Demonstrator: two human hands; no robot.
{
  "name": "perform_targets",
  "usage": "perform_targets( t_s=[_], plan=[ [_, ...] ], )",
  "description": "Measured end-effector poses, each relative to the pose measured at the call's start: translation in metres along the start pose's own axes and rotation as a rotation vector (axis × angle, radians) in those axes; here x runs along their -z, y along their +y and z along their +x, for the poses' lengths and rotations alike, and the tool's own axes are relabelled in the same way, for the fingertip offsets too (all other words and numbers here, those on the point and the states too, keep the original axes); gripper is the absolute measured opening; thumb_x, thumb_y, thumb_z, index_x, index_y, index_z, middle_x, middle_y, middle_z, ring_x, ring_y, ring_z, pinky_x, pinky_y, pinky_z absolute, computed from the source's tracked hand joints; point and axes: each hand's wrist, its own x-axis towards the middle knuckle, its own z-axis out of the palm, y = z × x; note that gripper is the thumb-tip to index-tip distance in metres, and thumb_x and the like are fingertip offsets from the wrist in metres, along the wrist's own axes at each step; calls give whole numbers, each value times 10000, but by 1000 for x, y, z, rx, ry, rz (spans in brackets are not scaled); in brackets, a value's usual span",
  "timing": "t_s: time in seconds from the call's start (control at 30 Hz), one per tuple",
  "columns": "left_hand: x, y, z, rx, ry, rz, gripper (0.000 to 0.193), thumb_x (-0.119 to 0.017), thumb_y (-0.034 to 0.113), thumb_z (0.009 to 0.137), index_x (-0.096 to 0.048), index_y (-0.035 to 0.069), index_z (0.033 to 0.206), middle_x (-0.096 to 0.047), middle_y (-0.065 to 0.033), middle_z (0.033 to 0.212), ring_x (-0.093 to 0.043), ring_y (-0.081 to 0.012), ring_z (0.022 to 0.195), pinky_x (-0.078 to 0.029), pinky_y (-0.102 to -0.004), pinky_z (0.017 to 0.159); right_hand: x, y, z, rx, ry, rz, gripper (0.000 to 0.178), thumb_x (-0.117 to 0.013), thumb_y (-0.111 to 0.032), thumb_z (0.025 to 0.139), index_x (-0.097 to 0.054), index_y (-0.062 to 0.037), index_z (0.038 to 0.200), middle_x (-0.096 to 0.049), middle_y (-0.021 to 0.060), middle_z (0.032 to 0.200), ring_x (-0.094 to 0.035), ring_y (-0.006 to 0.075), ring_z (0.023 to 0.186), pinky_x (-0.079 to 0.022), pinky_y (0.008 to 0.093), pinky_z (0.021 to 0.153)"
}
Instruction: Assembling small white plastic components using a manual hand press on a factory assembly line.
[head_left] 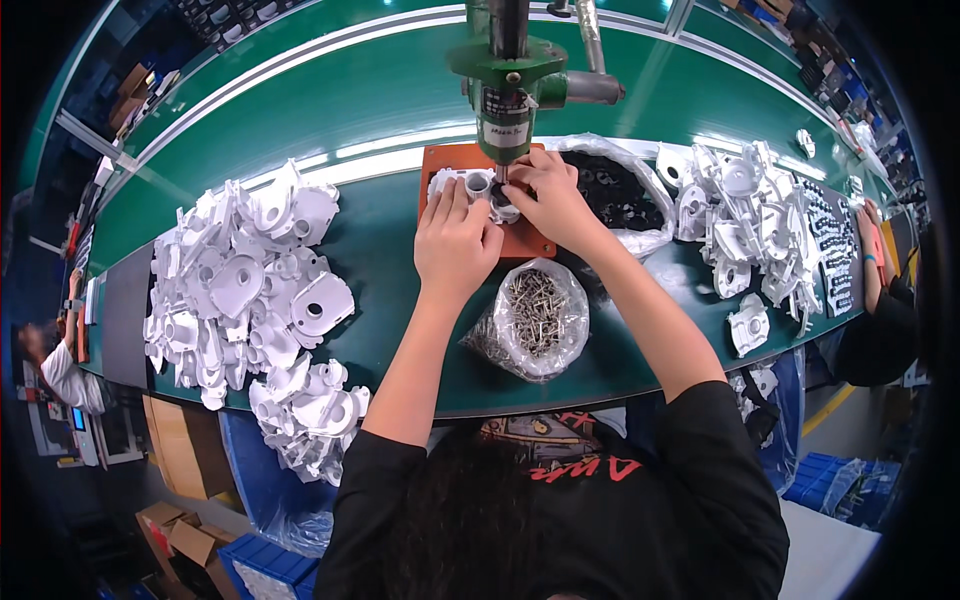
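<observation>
Beneath the green press head (pixel 506 110), a white plastic part (pixel 478 184) with a round raised collar lies on an orange base block (pixel 520 240). My left hand (pixel 457 240) holds this part at its near left side, fingers close together over it and the thumb beside them. From the right, my right hand (pixel 550 195) reaches in under the press spindle. Its thumb and forefinger are closed on a small black piece (pixel 501 193) at the white part's right side; the fingers partly hide it.
A large heap of white plastic parts (pixel 240 285) is on the left, another heap (pixel 740 200) on the right. Before the block stands a clear bag of metal screws (pixel 537 312). A bag of black pieces (pixel 615 190) lies right of the press. Other people's arms (pixel 870 250) show at both sides.
</observation>
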Motion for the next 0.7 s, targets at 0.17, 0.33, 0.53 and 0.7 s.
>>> perform_targets(
  t_s=[0.17, 0.33, 0.53, 0.7],
  plan=[
    [0, 2, 1, 0, 6, 1, 97, -580, 110, 727, -559, 27, 774, -632, -253, 1086, -598, -382, 1068, -462, -467, 942, 3, 11, 7, -60, 21, 167, 195, -600, -85, 846, -625, 2, 1019, -638, 89, 905, -597, 229, 914, -428, 358, 822],
    [-1, 0, 0, -9, 21, 2, 101, -578, 107, 724, -562, 22, 777, -639, -255, 1066, -606, -384, 1052, -468, -466, 935, 24, 4, 11, -219, 66, 329, 183, -625, -73, 863, -574, 16, 1015, -658, 96, 849, -620, 156, 772, -488, 270, 711],
    [-1, -1, -1, -11, 19, 8, 111, -579, 109, 719, -569, 22, 787, -639, -254, 1069, -606, -382, 1054, -470, -463, 933, 49, 34, -2, -291, 114, 236, 150, -626, -14, 802, -587, 16, 944, -630, 70, 857, -611, 129, 772, -480, 251, 720],
    [-2, -1, -2, -3, 25, 11, 120, -582, 111, 718, -577, 22, 799, -640, -249, 1071, -605, -376, 1061, -465, -461, 942, 71, 46, -20, -278, 148, -249, 164, -671, -81, 746, -632, -8, 887, -601, 113, 991, -594, 253, 894, -481, 324, 799]
  ],
)
